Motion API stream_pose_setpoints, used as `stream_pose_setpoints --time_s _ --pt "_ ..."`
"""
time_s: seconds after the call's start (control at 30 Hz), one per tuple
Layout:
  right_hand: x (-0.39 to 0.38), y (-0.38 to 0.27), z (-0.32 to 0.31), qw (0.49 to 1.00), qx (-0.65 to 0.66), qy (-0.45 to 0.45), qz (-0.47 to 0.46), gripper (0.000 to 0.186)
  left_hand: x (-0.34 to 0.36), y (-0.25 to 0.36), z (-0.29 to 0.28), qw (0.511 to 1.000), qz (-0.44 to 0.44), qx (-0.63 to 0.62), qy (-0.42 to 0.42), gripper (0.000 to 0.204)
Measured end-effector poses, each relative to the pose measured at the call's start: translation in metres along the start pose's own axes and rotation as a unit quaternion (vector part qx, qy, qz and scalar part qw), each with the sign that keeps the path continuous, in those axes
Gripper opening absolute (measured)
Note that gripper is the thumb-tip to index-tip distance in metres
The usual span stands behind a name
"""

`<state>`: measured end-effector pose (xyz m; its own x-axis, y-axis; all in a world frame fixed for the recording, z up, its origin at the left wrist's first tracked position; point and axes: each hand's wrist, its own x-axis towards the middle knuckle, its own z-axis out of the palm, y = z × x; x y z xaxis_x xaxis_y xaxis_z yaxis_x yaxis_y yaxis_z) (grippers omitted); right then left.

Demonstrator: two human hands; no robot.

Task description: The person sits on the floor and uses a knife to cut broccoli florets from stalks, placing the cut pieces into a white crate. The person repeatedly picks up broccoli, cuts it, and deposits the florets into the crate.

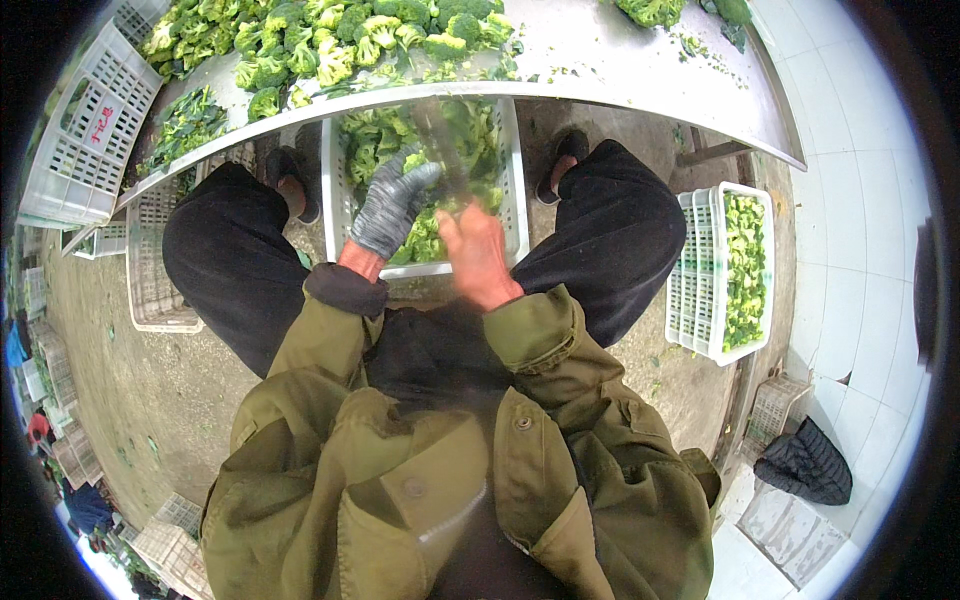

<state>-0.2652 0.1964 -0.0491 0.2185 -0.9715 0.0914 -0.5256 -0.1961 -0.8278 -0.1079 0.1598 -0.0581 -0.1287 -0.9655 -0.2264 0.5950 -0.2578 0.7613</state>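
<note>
Gripping a piece of broccoli in the left hand, with gloved fingers closed around it, above a white crate set between the knees. Working close beside it with the bare right hand, apparently clamped around the handle of a knife, though blurred; cannot tell the exact placing of each finger, nor the lie of the cutting edge. Risking, most of all, the gloved thumb and fingertips, so near that smeared blade. Could slip off a tough or wet stem and run into the grey glove, perhaps too thin to stop a cut. Exposing the right hand too, bare to the wrist, to any nick from a badly turned stroke. Could also knock the knife or knuckles against the front edge of the metal table, jutting over the far part of the crate, by swinging too high or reaching too far forward. Might lose the piece through a loosened grip, dropping it onto the loose broccoli inside the crate or, with a wide miss, onto the floor. Might snag the baggy right cuff on the near rim. Could jolt florets down from the heap, piled close to the table edge, by bumping that edge with a raised knee.
</note>
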Motion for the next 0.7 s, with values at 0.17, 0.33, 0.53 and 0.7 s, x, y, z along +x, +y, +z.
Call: stream_pose_setpoints --time_s 0.17,0.33,0.53,0.7 --pt "-0.002 0.003 0.005 0.997 -0.057 0.050 -0.027 0.024 -0.004 0.000 0.003 1.000 -0.003 -0.025 0.010 0.037" --pt "0.001 0.008 0.009 0.998 -0.062 -0.008 0.020 0.028 -0.001 -0.013 -0.006 1.000 -0.014 -0.015 0.024 0.038" --pt "0.002 0.012 0.011 1.000 -0.013 0.019 0.020 0.026 -0.002 -0.021 -0.019 0.996 -0.042 -0.083 0.013 0.042" --pt "0.000 0.013 0.002 0.998 0.007 0.013 0.055 0.021 -0.004 -0.011 -0.019 1.000 -0.019 -0.014 0.012 0.050"
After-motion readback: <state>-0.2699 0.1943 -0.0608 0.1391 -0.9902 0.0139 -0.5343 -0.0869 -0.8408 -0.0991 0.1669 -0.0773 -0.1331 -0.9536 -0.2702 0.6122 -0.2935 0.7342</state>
